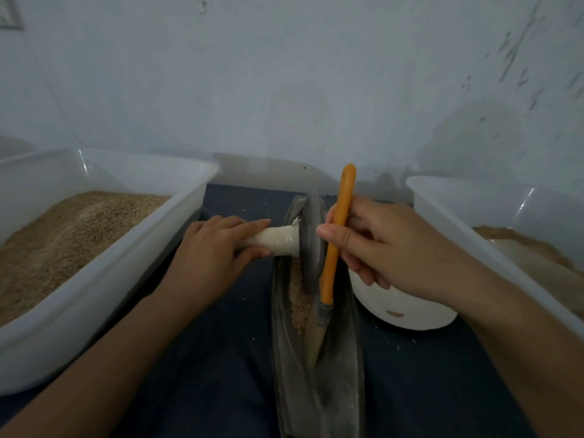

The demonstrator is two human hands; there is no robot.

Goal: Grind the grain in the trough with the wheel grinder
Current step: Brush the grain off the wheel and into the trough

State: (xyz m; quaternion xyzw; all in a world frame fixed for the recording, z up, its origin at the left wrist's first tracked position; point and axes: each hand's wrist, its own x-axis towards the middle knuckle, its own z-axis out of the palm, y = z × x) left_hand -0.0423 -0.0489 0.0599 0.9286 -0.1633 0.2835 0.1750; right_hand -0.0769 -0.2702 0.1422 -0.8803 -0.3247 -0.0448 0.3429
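In the head view, the trough [316, 352] lies on the dark table [221, 374] between two white tubs, with grain [298, 298] inside it. The left hand [215, 248] has its grip curled around the white handle [278, 240] of the wheel grinder [311, 235], which stands in the trough. The right hand [379, 248] pinches an orange brush [336, 238], its bristles down in the trough just beside the grain.

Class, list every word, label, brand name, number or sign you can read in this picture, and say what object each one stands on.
None: no readable text shows anywhere.
The brush, wheel grinder, trough, white bowl and both plastic tubs carry no visible lettering.
The framed thing on the wall at top left is too blurred to tell.
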